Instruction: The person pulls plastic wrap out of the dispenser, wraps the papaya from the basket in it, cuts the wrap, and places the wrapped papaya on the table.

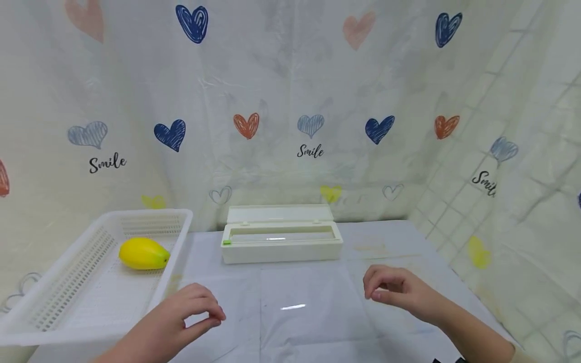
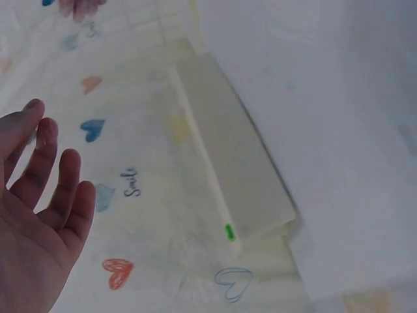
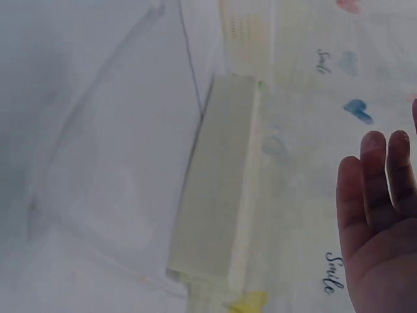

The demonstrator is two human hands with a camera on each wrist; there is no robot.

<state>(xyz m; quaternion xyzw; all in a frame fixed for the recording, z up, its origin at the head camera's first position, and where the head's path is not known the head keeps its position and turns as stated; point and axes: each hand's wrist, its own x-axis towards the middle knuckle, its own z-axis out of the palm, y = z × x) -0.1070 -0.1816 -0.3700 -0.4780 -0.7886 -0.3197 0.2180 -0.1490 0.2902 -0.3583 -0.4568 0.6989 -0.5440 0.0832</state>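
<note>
My left hand (image 1: 181,320) hovers above the front left of the table, fingers loosely bent, with nothing between thumb and fingers. Over the right side, my right hand (image 1: 399,292) is likewise empty and loosely bent. Between and beyond them, at the back of the table, sits a long white box (image 1: 282,252). Its narrow flap stands raised behind a long rectangular opening, and a green tab marks its left end. The box's front face (image 2: 228,143) shows in the left wrist view, apart from the hand. In the right wrist view the same box (image 3: 215,176) lies apart from the fingers.
At the left stands a white plastic basket (image 1: 181,237) with slotted sides. A yellow papaya-like fruit (image 1: 142,253) lies inside, near its far right corner. A pale cover (image 1: 290,287) spreads over the table. Behind it hangs a curtain (image 1: 272,75) printed with hearts and "Smile".
</note>
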